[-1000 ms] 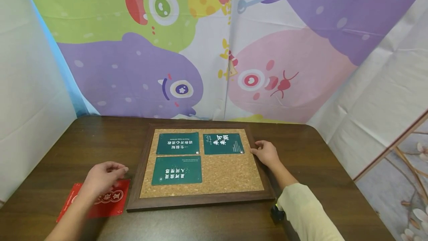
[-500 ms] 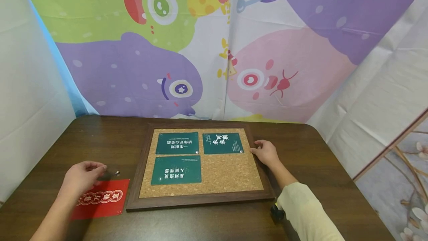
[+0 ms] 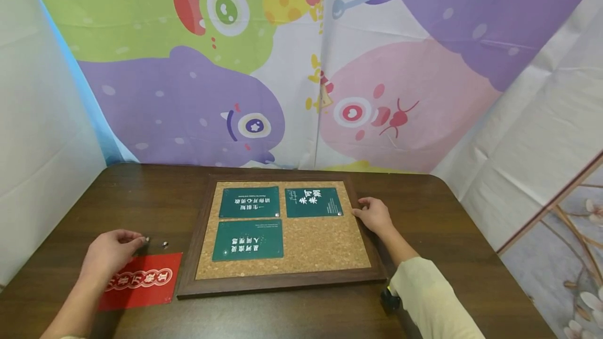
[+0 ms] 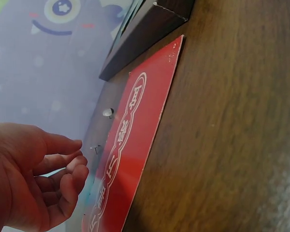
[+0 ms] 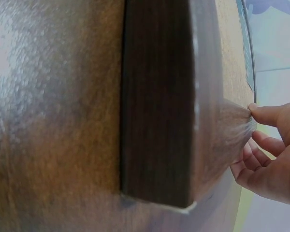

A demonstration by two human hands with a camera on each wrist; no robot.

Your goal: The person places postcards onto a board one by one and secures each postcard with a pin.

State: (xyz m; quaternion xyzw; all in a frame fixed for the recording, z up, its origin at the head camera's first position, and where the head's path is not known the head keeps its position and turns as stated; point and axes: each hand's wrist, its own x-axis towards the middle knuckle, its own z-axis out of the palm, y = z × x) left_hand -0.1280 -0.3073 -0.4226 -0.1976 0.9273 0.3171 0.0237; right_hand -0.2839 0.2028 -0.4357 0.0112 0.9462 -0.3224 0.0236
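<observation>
My left hand [image 3: 110, 252] is at the left, over the top edge of a red card [image 3: 146, 279] with pale lettering. Its fingers are loosely curled. In the left wrist view, a thumbtack [image 4: 95, 148] lies just beyond its fingertips, with a small gap between. A second, silver thumbtack [image 4: 108, 112] rests on the table nearer the frame. On the right, my right hand [image 3: 374, 216] holds the side of a wood-framed corkboard [image 3: 330, 245], thumb on the frame's top face and fingers against its outer edge [image 5: 232, 128].
Three green cards lie on the cork: one top left [image 3: 249, 202], one top right [image 3: 314, 202], one bottom left [image 3: 248, 239]. The cork's bottom right part is bare. A cartoon-print cloth [image 3: 301, 67] hangs behind the brown table [image 3: 424, 203].
My left hand has moved left, away from the corkboard, uncovering more of the red card and the two thumbtacks. My right hand stays at the corkboard's side.
</observation>
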